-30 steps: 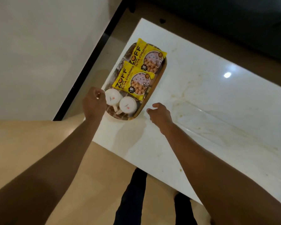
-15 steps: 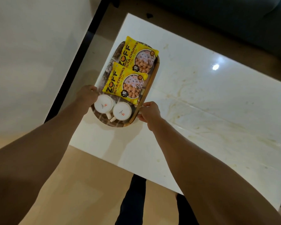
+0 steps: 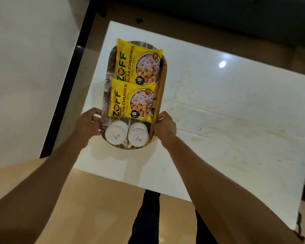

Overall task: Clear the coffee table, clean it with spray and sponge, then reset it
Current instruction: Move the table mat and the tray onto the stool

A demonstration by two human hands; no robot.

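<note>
Coffee table (image 3: 227, 120), white marble with yellowish stains, fills the right of our view; its near-left corner carries an oval wooden tray (image 3: 159, 95) that we grip at its near end, our left hand (image 3: 88, 125) curled over the left rim and our right hand (image 3: 164, 127) curled over the right rim. Two yellow packets lie flat in the tray, both printed "ZOFF SOYA CHUNKS" with a "10" price badge and a picture of a bowl of chunks: the far packet (image 3: 137, 62) is partly overlapped by the near packet (image 3: 132, 101). Just near of them two white cups, the left cup (image 3: 116, 132) and the right cup (image 3: 138, 136), sit upside down, touching, each base bearing a small red mark too small to read. A ceiling light (image 3: 222, 64) glints on the marble. Our dark trouser legs (image 3: 144, 217) stand on the tan floor below.
</note>
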